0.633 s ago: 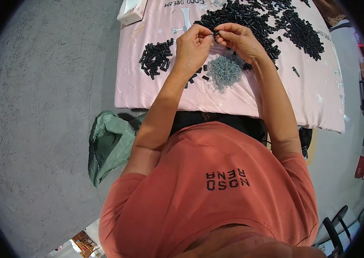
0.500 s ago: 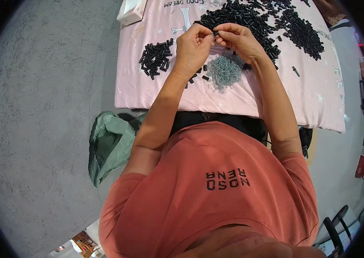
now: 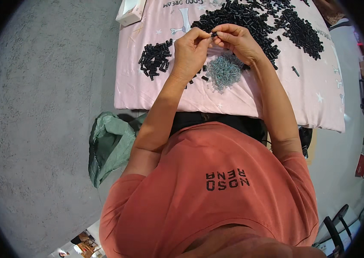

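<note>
"Since you have the better angle, what's closest to the worker?"

"The orange-red T-shirt (image 3: 212, 150), with dark lettering on the chest. Down beside the worker's left arm, a green sack (image 3: 124, 139) gapes open on the grey floor (image 3: 48, 129). Then comes the near edge of the pink star-printed cloth (image 3: 156, 96)."

"And on the cloth?"

"First a heap of tiny translucent, silvery pieces (image 3: 224, 73), between the forearms. A few loose black bits (image 3: 205, 78) lie just left of it."

"What about the fingers?"

"Just beyond that heap, the left hand (image 3: 190, 49) and right hand (image 3: 241, 43) come together. Each has thumb and forefinger closed in a pinch, and a small black piece (image 3: 214, 34) sits between the two sets of fingertips. It's mostly covered, so I can't tell its exact shape."

"Anything to the sides?"

"Left of the left hand, a small pile of short black cylinders (image 3: 155, 58). Well off to the right, a lone dark piece (image 3: 295, 71) lies by itself."

"And farthest away?"

"Behind the right hand spreads the big black heap (image 3: 238, 17), with another dense black pile (image 3: 302, 36) to its right. At the far left corner, a white open-topped box (image 3: 131, 16)."
</note>
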Available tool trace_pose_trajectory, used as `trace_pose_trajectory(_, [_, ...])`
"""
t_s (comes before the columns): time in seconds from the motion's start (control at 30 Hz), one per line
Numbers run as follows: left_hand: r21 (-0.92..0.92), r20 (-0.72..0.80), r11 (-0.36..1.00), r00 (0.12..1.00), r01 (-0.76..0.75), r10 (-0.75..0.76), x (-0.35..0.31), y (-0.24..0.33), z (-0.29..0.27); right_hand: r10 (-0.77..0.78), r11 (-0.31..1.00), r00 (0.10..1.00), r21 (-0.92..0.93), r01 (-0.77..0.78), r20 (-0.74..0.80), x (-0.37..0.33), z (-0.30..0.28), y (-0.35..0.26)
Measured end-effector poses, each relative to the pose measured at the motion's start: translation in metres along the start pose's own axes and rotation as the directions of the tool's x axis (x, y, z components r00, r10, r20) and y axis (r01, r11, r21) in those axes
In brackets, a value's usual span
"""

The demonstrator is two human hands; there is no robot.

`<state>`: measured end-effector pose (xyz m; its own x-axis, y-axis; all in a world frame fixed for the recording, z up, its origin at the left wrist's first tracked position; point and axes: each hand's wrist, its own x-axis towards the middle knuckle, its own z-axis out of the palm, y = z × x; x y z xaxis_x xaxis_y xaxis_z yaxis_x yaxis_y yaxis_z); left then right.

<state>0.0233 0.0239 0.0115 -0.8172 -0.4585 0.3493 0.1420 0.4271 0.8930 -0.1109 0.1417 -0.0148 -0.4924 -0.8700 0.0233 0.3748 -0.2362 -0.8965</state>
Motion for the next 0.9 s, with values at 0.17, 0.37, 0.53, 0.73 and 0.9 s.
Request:
trace_pose_trajectory(0.17, [0.038, -0.044, 0.999, 0.999, -0.016, 0.018, -0.002, 0.003, -0.001, -0.101, 0.995, 0.995, -0.007, 0.101, 0.006, -0.001, 0.006, 0.003])
trace_pose_trajectory(0.37, [-0.069, -0.054, 0.997, 0.998, 0.027, -0.031, -0.001, 0.005, -0.004, -0.242, 0.964, 0.970, -0.109, 0.243, 0.024, 0.000, 0.010, 0.006])
trace_pose_trajectory(0.53, [-0.152, -0.046, 0.988, 0.998, 0.032, -0.039, 0.000, 0.012, -0.003, -0.272, 0.956, 0.962, -0.106, 0.272, 0.019, -0.001, 0.012, 0.007])
trace_pose_trajectory(0.73, [-0.038, -0.045, 0.999, 0.999, -0.007, 0.005, 0.000, 0.008, -0.001, -0.173, 0.984, 0.983, 0.053, 0.170, 0.059, 0.002, 0.006, 0.008])
trace_pose_trajectory(0.9, [0.081, -0.062, 0.991, 0.991, -0.110, 0.115, 0.000, 0.014, 0.003, -0.143, 0.980, 0.988, 0.149, 0.132, 0.065, 0.001, 0.006, 0.007])
